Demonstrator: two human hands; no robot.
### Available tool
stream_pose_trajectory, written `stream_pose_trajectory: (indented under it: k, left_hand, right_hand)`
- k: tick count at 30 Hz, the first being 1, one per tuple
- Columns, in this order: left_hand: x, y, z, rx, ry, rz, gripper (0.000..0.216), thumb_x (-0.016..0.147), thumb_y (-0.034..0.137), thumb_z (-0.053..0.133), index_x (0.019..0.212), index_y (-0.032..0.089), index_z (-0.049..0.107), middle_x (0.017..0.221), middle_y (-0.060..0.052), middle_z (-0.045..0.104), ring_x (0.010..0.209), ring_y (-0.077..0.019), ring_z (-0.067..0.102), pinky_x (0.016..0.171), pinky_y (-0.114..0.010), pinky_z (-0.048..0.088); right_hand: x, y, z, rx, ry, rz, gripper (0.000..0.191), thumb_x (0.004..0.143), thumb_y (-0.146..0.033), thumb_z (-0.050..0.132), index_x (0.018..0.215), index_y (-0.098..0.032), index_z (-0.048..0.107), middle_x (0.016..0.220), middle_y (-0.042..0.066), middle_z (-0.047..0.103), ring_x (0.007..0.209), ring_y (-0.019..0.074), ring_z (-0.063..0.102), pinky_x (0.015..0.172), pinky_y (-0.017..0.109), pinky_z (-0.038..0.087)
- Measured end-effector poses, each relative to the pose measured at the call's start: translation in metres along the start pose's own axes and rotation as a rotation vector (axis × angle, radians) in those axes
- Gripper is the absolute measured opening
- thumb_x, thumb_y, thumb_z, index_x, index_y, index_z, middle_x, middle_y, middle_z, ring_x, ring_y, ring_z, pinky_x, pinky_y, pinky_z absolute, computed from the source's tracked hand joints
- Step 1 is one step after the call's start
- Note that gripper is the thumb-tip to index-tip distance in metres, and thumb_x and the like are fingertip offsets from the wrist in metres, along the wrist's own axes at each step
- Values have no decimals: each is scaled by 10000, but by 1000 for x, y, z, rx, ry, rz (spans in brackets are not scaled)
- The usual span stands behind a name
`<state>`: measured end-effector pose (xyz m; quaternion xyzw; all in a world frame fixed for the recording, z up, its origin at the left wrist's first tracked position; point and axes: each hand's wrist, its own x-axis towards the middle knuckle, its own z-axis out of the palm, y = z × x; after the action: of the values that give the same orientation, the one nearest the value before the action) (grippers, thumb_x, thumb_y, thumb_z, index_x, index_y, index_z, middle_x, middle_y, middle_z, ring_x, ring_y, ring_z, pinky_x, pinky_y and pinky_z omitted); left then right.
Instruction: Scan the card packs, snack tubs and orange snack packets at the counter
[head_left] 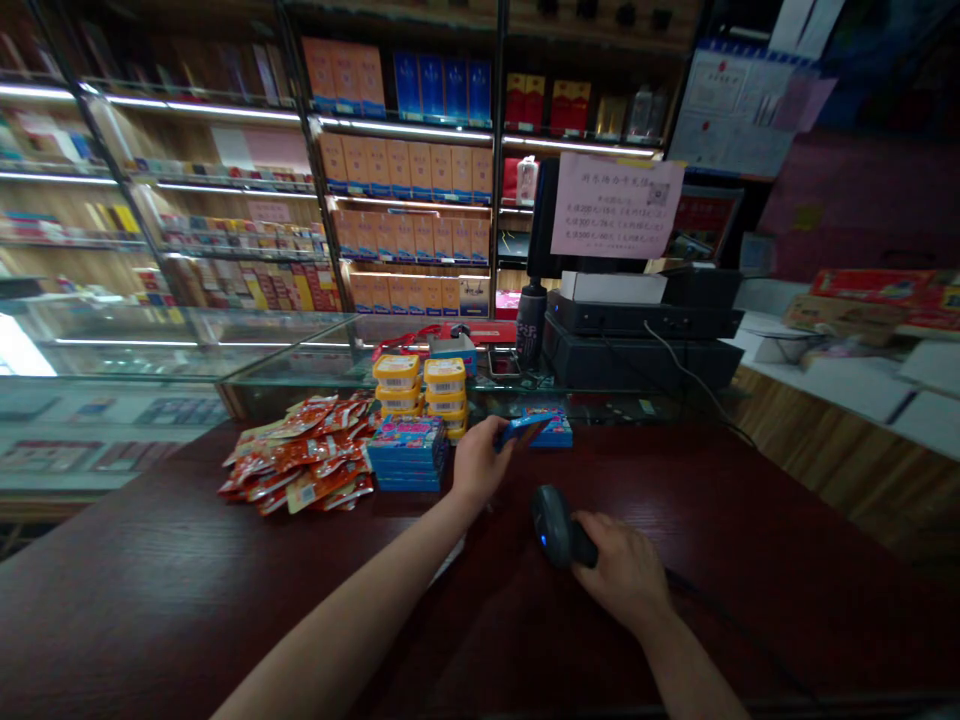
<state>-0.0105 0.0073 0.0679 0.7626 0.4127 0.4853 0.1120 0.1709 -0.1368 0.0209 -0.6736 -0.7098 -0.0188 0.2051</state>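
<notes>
My left hand (480, 462) is closed on a flat blue box (523, 428), held tilted above the dark wooden counter. Just beyond it, similar blue boxes (553, 432) lie on the counter. A stack of blue boxes (407, 455) with pink lettering stands left of that hand. My right hand (622, 568) grips the handle of a black barcode scanner (553, 527), whose small blue light is lit. Behind the stack rise two columns of yellow-lidded tubs (445, 376). Farther left is a heap of orange foil packets (307, 455).
A monitor with a pink paper notice (616, 205) stands above a black cash drawer (637, 355) at the back right. Beside it is a dark tumbler (531, 325). Glass display cases (285, 355) edge the counter. Shelves of boxed goods (409, 168) line the wall.
</notes>
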Motion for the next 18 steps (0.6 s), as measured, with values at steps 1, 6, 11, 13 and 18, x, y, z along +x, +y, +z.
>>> stream_pose_trajectory:
  k: [1, 6, 11, 13, 18]
  left_hand:
    - [10, 3, 3, 108, -53, 82, 95, 784, 226, 592, 878, 216, 606, 823, -35, 633, 801, -193, 574, 742, -302, 420]
    - [53, 10, 35, 416, -299, 353, 106, 848, 204, 513, 882, 213, 613, 906, -101, 622, 908, -244, 538, 802, -358, 383]
    - [65, 4, 77, 484, -411, 400, 151, 873, 174, 486, 936, 212, 617, 965, -109, 615, 961, -239, 521, 819, -353, 369]
    - [63, -1, 84, 460, -414, 338, 176, 818, 194, 593, 993, 206, 613, 1004, -105, 605, 993, -248, 514, 841, -353, 378]
    - [51, -24, 82, 314, -248, 32, 481, 638, 301, 796, 1072, 191, 620, 1074, -101, 555, 1021, -272, 519, 868, -370, 421]
  right_hand:
    - [1, 0, 0, 4, -4, 3, 349, 744, -182, 570, 1087, -213, 622, 970, 55, 688, 898, 235, 631, 778, 328, 434]
    - [2, -1, -1, 33, -27, 27, 341, 730, -176, 565, 1060, -236, 625, 975, 46, 689, 901, 226, 628, 778, 323, 435]
    - [2, -1, 1, 49, -17, 27, 349, 718, -165, 558, 1053, -237, 623, 984, 44, 683, 915, 229, 618, 790, 330, 427]
    - [2, -1, 1, 61, -12, 28, 326, 727, -169, 553, 1038, -237, 628, 970, 37, 682, 901, 229, 617, 778, 333, 424]
    - [3, -2, -1, 67, -12, 58, 312, 733, -181, 558, 1030, -247, 632, 967, 29, 683, 916, 228, 617, 789, 334, 413]
